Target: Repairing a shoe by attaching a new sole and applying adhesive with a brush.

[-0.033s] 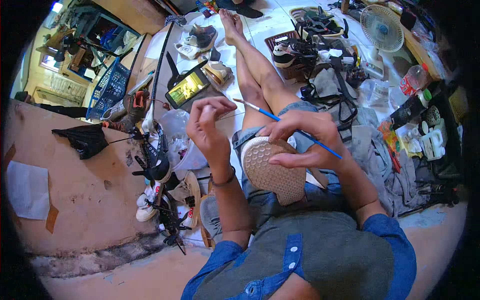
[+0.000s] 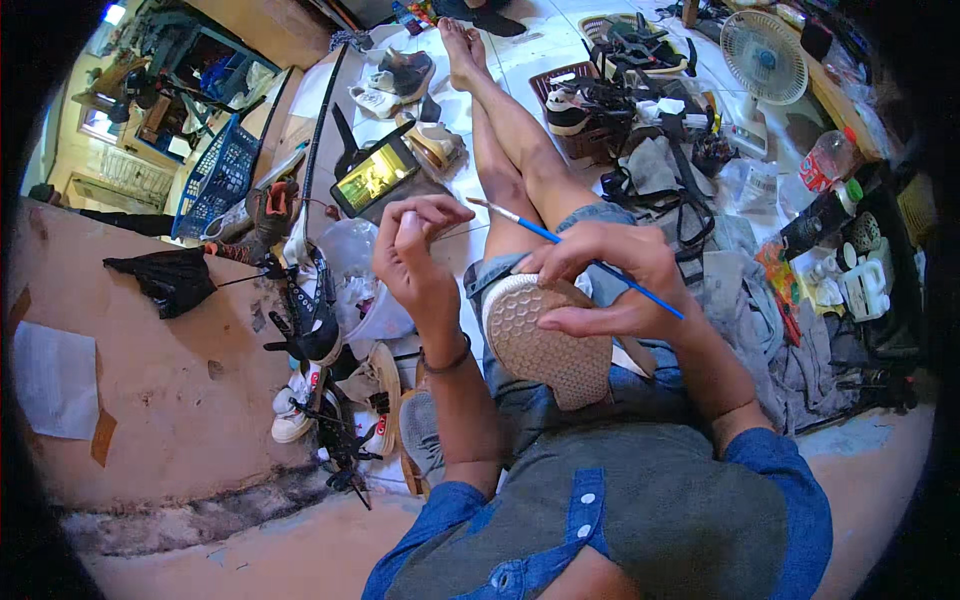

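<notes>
I sit on the floor with my legs stretched out. A shoe lies on my lap with its pale, hexagon-patterned sole facing up. My right hand pinches a thin brush with a blue handle, and its lower fingers rest on the edge of the sole. The brush tip points left, toward my left hand. My left hand is raised just left of the shoe, apart from it, with its fingertips curled together. I see nothing between those fingers.
A propped tablet with a lit screen stands ahead on the left. Several shoes and a clear plastic tub lie by the wall. A white fan, a basket of shoes, a bottle and grey cloth crowd the right.
</notes>
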Available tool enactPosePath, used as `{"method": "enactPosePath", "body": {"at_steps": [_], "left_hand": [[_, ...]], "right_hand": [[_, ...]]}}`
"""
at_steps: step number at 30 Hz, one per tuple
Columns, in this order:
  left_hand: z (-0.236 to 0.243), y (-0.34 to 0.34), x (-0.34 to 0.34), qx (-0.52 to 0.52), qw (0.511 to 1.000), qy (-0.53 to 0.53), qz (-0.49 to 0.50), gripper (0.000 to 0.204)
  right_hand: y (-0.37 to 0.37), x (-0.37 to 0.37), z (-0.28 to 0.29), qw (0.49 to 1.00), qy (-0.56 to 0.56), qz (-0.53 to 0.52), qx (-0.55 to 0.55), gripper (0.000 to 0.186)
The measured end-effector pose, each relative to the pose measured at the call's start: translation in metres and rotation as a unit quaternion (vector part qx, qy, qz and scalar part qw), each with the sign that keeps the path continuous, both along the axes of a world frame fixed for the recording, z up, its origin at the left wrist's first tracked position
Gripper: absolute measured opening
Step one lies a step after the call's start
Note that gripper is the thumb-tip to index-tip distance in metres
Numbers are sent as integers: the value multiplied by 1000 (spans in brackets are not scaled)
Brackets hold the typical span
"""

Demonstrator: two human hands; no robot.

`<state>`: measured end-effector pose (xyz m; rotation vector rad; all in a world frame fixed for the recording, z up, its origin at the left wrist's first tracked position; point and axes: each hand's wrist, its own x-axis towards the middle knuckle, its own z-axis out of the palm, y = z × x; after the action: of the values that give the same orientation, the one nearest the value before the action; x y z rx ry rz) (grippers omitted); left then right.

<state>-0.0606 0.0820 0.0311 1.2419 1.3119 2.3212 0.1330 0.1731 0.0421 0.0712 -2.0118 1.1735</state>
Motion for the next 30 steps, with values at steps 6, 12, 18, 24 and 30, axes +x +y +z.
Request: {"method": "enactPosePath", "body": {"at_steps": [6,12,18,24,30], "left_hand": [[4,-7,9,43,999,17,19,10],[0,-11,5,127,988,85,-1,2],[4,-13,11,159,981,106,-25,9],[6,-15,15,172,977,120,-37,8],[7,-18,14,160,978,93,-92,20]], "right_hand": [[0,-2,-3,1000,0,-7,-7,31],[-3,-2,-3,1000,4,-3,-17,30],[-3,-1,-2,1000,-8,-10,-16,32],[-3,-1,-3,1000,3,-12,-9,32],[-3,-2,-3,1000,0,-6,-16,31]]}}
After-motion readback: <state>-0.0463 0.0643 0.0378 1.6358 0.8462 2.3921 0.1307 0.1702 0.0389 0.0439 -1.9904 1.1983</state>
